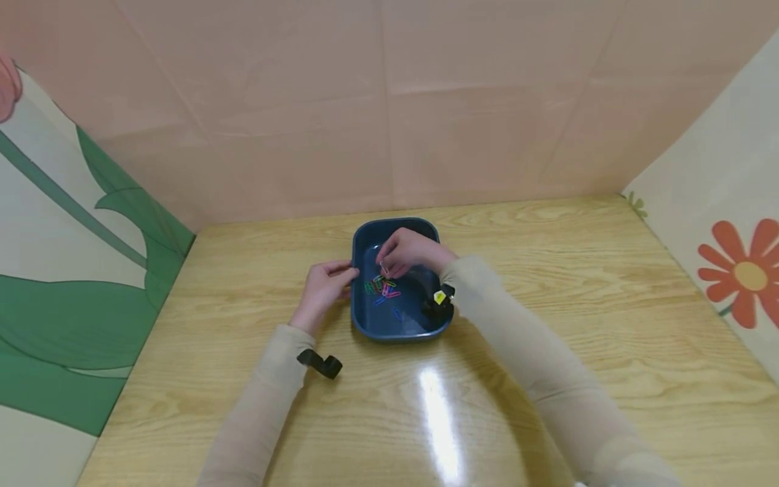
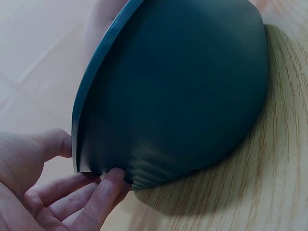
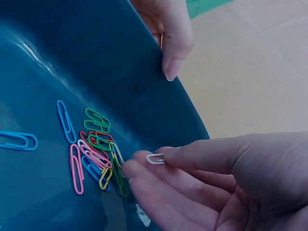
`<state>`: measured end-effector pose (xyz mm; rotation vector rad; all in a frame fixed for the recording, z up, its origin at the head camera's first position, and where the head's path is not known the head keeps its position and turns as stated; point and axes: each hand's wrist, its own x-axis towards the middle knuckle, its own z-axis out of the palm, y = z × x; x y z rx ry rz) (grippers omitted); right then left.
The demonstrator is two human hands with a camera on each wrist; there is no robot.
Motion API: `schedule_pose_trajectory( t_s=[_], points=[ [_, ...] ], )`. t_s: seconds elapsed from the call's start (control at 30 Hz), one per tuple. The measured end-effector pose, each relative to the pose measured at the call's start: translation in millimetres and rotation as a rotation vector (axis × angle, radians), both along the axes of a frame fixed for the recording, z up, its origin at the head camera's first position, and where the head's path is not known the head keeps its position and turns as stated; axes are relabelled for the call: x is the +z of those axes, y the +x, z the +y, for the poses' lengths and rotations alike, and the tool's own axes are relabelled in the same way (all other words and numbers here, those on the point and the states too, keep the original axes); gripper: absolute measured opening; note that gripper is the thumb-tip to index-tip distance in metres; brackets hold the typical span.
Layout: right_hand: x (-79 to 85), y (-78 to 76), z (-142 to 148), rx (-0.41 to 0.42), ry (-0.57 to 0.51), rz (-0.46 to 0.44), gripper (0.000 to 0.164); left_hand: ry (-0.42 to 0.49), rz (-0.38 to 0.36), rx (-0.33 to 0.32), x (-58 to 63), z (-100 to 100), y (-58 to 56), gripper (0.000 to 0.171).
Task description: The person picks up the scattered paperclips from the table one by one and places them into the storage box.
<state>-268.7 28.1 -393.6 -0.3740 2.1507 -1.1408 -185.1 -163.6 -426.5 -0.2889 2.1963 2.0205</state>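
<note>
A deep blue plastic tray [image 1: 380, 326] stands on the table with a small pile of coloured paper clips [image 1: 382, 287] in it. My left hand [image 1: 322, 287] holds the tray's left wall, thumb at the rim and fingers against the outside, as the left wrist view shows. Over the pile, my right hand [image 1: 410, 251] pinches a white paper clip [image 3: 155, 159] between thumb and fingers. Close by its fingertips lie green, red, yellow and pink clips. A blue clip [image 3: 18, 140] rests apart from the others on the tray floor.
The wooden table [image 1: 548, 270] reaches back to a pinkish wall covering [image 1: 292, 135]. Flower-patterned panels [image 1: 745, 277] flank it on both sides. A black strap with a camera [image 1: 325, 365] sits on the left wrist, another on the right. A small white patch [image 3: 143, 215] shows inside the tray.
</note>
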Motion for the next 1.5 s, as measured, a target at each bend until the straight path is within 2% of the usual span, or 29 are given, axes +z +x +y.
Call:
schedule_pose_trajectory(
  t_s=[0.13, 0.47, 0.8, 1.2, 1.37, 1.5],
  points=[
    [-0.9, -0.2, 2.7, 0.012, 0.032, 0.020, 0.022, 0.007, -0.002, -0.003, -1.6, 0.4, -0.9, 0.035],
    [10.8, 2.5, 13.8, 0.046, -0.009, 0.098, 0.027, -0.007, -0.020, 0.003, -1.6, -0.2, -2.2, 0.034],
    [39.7, 9.7, 33.8, 0.125, -0.084, 0.096, 0.040, -0.015, -0.016, 0.008, -2.0, -1.0, -2.0, 0.035],
    [69.7, 23.1, 76.5, 0.161, -0.152, 0.149, 0.041, -0.005, -0.021, 0.022, -2.4, -2.8, -1.4, 0.035],
    [70.8, 27.9, 104.8, 0.149, -0.159, 0.179, 0.040, -0.012, -0.023, 0.026, -3.7, -3.9, -1.8, 0.035],
    [62.4, 28.7, 128.2, 0.126, -0.144, 0.192, 0.039, -0.011, -0.026, 0.022, -4.4, -4.4, -2.0, 0.035]
  ],
)
